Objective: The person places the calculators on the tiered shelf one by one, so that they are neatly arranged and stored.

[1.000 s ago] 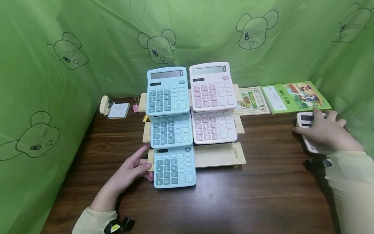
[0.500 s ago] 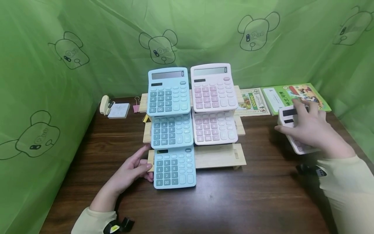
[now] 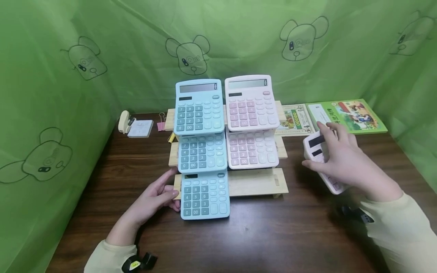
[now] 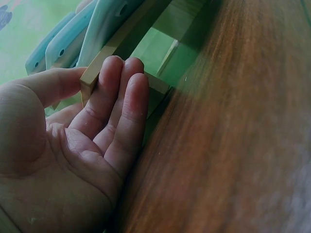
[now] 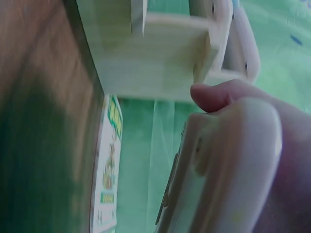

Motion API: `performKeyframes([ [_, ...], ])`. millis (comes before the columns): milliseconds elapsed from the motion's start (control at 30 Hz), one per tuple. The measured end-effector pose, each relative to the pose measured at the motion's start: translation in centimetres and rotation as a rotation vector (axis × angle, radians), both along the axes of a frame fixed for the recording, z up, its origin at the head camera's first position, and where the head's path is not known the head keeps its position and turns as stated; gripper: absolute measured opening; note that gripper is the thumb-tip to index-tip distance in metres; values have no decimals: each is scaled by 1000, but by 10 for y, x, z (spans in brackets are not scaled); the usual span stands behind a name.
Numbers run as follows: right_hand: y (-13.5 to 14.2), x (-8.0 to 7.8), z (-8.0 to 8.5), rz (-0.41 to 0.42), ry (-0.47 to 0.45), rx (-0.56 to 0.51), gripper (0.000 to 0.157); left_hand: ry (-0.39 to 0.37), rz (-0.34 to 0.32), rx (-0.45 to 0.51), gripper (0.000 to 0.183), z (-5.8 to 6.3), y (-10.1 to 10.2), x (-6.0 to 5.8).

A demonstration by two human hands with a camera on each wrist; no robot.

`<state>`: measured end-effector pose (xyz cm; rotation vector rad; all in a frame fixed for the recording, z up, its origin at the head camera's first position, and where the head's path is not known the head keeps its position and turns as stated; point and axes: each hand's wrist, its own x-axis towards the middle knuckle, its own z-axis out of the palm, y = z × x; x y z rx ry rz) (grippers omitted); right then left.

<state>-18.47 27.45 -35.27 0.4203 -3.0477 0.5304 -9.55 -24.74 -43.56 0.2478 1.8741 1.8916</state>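
A stepped wooden rack (image 3: 250,182) stands mid-table. Blue calculators sit on its top (image 3: 198,108), middle (image 3: 201,151) and bottom steps (image 3: 205,197), in the left column. To their right, white-and-pink calculators occupy the top (image 3: 252,104) and middle steps (image 3: 252,149); the bottom step's right half is bare wood. My left hand (image 3: 155,199) grips the left end of the bottom board (image 4: 95,73) between thumb and fingers. Right of the rack, my right hand (image 3: 348,163) holds another white-and-pink calculator (image 3: 315,148), tilted above the table; the hand covers most of its keys.
A stapler (image 3: 123,122), a notepad (image 3: 140,129) and a pink binder clip (image 3: 161,126) lie at the back left. Behind the rack on the right are a booklet (image 3: 297,120) and a green book (image 3: 362,117). Green cloth (image 3: 246,45) encloses the dark wooden table (image 3: 246,239).
My right hand has lifted the white-and-pink calculator off the table at the right and carried it left toward the rack, tilting it. My left hand has stayed on the bottom board.
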Motion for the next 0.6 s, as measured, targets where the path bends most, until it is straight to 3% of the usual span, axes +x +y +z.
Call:
performKeyframes([
  [333, -28, 47, -19, 77, 127, 2, 116, -13, -23, -22, 69, 4, 4, -9],
  [600, -55, 71, -22, 150, 212, -3, 113, -17, 16, -11, 69, 3, 1, 1],
])
